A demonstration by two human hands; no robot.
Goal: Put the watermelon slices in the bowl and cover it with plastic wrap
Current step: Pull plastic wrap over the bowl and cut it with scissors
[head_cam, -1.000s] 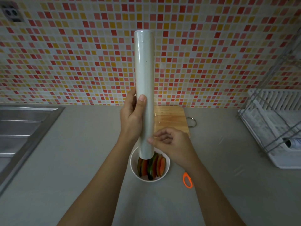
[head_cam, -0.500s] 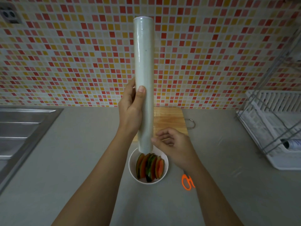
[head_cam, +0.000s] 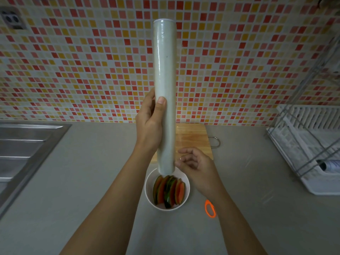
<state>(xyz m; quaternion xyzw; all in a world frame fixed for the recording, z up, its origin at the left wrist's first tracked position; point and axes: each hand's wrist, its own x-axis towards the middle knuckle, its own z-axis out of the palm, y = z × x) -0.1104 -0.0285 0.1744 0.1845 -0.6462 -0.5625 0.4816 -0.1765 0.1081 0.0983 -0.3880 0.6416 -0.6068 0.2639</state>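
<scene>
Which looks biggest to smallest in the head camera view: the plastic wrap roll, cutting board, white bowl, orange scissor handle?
1. Plastic wrap roll, though it is held nearer the camera, which inflates it.
2. Cutting board, partly hidden behind the roll.
3. White bowl, close to the board's visible part, so unsure.
4. Orange scissor handle.

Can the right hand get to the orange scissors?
Probably yes. The right hand holds nothing firmly, and the orange scissors lie uncovered on the counter just beside that forearm.
</scene>
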